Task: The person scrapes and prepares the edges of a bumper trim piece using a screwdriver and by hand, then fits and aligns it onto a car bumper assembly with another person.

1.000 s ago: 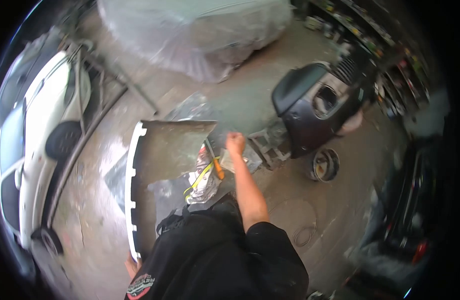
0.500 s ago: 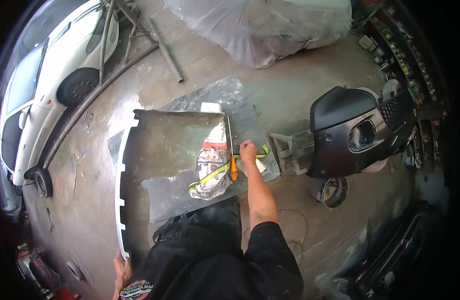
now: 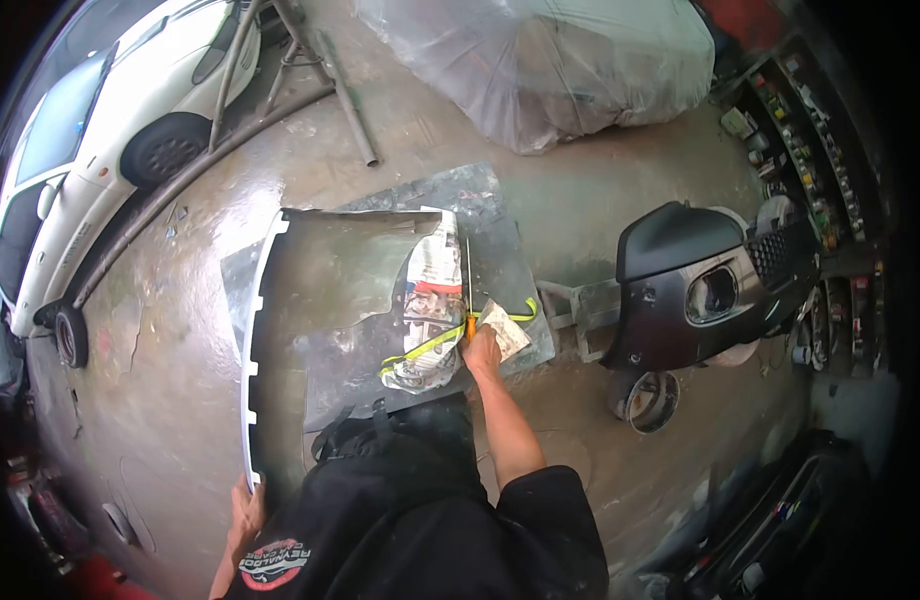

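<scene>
My left hand grips the near end of a long curved car bumper, which has a white notched edge. My right hand is closed on the handle of a screwdriver; the orange end shows above the fingers, and the thin shaft points away from me. Just left of it lies a newspaper-covered bundle, crossed by a yellow-green strap. A folded, stained piece of paper or cloth lies just right of my right hand.
Beneath these is a grey sheet on the floor. At right, a black bumper rests on a stand, near a metal can. A white car, metal pipes, a plastic-covered vehicle and shelves stand around.
My right hand has moved down and left from near the strap's end onto the screwdriver handle. My left hand remains on the bumper's near end. The whole view has shifted slightly.
</scene>
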